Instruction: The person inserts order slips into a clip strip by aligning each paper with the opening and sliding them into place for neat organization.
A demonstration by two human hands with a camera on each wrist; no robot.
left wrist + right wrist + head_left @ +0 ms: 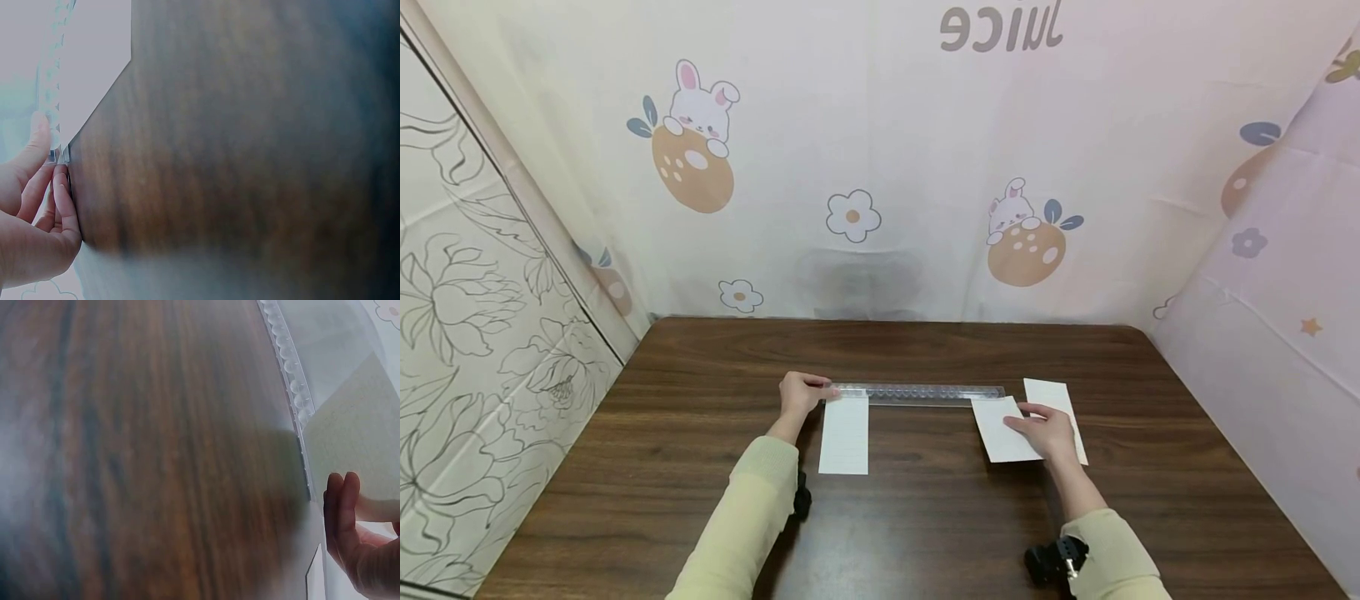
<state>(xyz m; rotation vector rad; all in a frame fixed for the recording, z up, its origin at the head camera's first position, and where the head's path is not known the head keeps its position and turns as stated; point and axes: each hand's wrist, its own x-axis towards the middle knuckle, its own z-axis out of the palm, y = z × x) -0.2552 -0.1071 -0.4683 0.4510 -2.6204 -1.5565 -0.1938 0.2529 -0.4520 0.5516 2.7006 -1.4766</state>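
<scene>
A long clear plastic strip (925, 393) with a row of rounded bumps lies crosswise on the table. My left hand (801, 395) pinches its left end between thumb and fingers; the left wrist view shows the same strip end (52, 134) in that grip. Beside those fingers a white paper card (844, 437) with faint lines has its top edge at the strip. Near the strip's right end, my right hand (1049, 433) holds another white card (1002, 429) by its right side, tilted, with its upper left corner at the strip. Part of this card is hidden behind my fingers.
A third white card (1051, 393) lies to the right, partly behind my right hand. The dark wooden table (925, 533) reaches back to a printed curtain (910, 150). A patterned panel (490, 350) stands along the left side.
</scene>
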